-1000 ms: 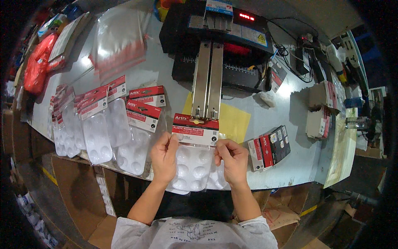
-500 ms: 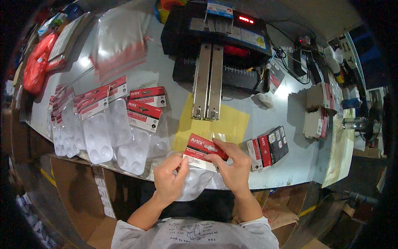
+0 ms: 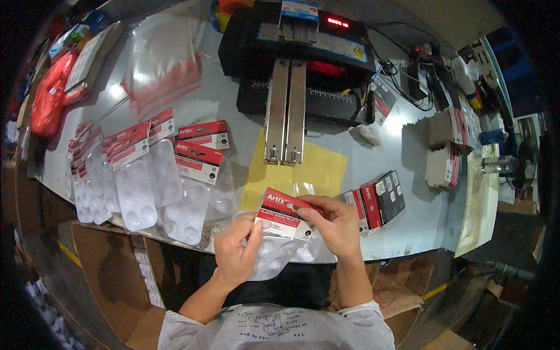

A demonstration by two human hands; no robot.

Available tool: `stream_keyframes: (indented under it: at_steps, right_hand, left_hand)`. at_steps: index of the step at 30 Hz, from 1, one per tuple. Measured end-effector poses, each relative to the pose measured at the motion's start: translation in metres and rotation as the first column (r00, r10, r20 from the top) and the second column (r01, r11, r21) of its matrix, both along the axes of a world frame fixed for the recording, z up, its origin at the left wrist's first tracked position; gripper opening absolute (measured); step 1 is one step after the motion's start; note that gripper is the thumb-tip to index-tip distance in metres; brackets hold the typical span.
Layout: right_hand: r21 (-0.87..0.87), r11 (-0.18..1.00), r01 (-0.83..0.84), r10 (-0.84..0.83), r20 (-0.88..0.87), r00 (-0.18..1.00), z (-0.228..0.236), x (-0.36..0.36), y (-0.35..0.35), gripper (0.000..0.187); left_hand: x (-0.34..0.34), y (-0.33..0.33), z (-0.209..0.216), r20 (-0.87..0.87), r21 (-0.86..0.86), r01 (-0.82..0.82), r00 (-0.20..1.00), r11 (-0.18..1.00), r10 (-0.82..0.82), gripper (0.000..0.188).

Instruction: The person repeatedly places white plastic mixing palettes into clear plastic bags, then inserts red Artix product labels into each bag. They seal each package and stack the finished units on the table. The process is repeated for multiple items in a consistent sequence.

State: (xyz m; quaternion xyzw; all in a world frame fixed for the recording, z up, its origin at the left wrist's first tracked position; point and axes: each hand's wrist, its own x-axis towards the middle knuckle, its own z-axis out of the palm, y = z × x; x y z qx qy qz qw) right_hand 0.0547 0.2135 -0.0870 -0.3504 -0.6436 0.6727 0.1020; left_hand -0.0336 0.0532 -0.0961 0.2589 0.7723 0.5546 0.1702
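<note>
Between my two hands, at the table's front edge, is a bagged white plastic paint palette (image 3: pixel 274 256) with a red and white header card (image 3: pixel 284 216) across its top. My left hand (image 3: pixel 238 245) pinches the card's left end, thumb in front. The thumb and fingers of my right hand (image 3: pixel 332 224) close on the card's right side near its hanging slot. Below the card the palette's round wells show through clear film and hang over the edge. Right of my right hand lies a stack of red, white and black header cards (image 3: pixel 376 201).
Carded palettes (image 3: pixel 137 192) lie overlapped at left, with clear bags (image 3: pixel 163 64) behind. A black machine (image 3: pixel 297 46) with two metal bars (image 3: pixel 284 111) stands over a yellow sheet (image 3: pixel 326 169). Card boxes (image 3: pixel 443 163) and cables (image 3: pixel 408 81) are at right.
My right hand has shifted slightly right along the card, and more of the card's printed front now shows. The whole view has moved a little; my left hand keeps its grip.
</note>
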Motion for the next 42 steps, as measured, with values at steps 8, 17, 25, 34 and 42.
stream_keyframes:
  at_steps: [8, 17, 25, 34, 42]
  right_hand:
    - [-0.055, 0.998, 0.027, -0.024, 0.055, 0.998, -0.012, 0.000, 0.005, 0.020]
    - [-0.099, 0.992, -0.079, 0.089, 0.102, 0.991, -0.012, 0.014, -0.003, 0.024]
    - [-0.060, 0.997, -0.050, 0.061, 0.206, 0.977, -0.009, 0.015, -0.007, 0.021]
    - [-0.252, 0.967, -0.049, 0.087, 0.146, 0.985, -0.008, 0.017, 0.000, 0.021]
    - [-0.454, 0.890, -0.028, 0.063, 0.061, 0.996, -0.015, 0.020, 0.003, 0.017]
  left_hand:
    - [0.003, -0.001, 0.000, 0.062, 0.042, 0.050, 0.997, 0.998, -0.053, 0.016]
    - [-0.008, -0.004, -0.018, 0.341, 0.094, -0.226, 0.922, 0.970, 0.182, 0.026]
    - [-0.004, -0.004, -0.022, 0.292, 0.093, -0.172, 0.946, 0.981, 0.138, 0.026]
    - [-0.005, -0.005, -0.023, 0.254, 0.038, -0.132, 0.960, 0.990, 0.118, 0.030]
    - [-0.006, -0.004, -0.021, 0.251, 0.065, -0.118, 0.963, 0.991, 0.098, 0.029]
